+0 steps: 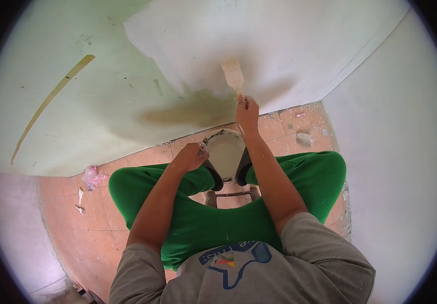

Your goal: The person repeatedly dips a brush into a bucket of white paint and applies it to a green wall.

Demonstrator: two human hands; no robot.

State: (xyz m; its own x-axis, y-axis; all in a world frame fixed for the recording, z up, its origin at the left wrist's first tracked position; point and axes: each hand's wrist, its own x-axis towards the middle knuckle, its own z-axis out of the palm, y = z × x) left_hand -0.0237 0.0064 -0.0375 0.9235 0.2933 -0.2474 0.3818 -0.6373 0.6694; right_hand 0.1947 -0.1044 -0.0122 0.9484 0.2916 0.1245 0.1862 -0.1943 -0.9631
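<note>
My right hand (pixel 248 114) is closed round the handle of a paint brush (pixel 233 75), whose wide, paint-coated bristles point up against the white-painted part of the wall (pixel 193 30). Between my feet sits a round bucket (pixel 225 153) of whitish paint, with smears on its rim. My left hand (pixel 193 156) is closed at the bucket's left rim, with whitish paint on its fingers; the grip itself is too small to make out. Left of the fresh paint the wall is pale green (pixel 112 96).
A strip of yellowish tape (pixel 51 99) runs down the green wall. On the tiled floor (pixel 84 240) lie a pink plastic bag (pixel 92 178), small white scraps (pixel 80 209) and a whitish cup-like object (pixel 304 139). Another wall (pixel 390 152) stands at the right.
</note>
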